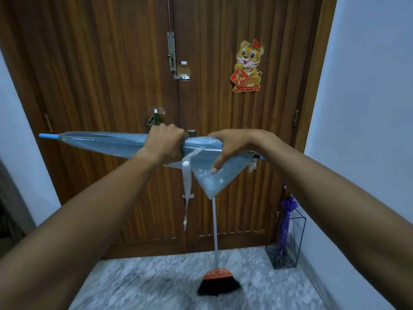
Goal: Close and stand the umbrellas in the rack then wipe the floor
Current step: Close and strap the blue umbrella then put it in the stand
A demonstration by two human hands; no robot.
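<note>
Lying level, blue umbrella [105,143] (tip leftward) is gripped by left hand [165,143] and right hand [232,146].

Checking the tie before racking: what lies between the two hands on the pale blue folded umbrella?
Head view: a loose white fabric strap hangs from the pale blue folded umbrella, between the left hand and right hand.

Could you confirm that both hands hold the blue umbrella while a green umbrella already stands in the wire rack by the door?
Not quite: the head view shows a purple umbrella, not a green one, in the wire rack. The left hand and right hand do hold the blue umbrella.
</note>
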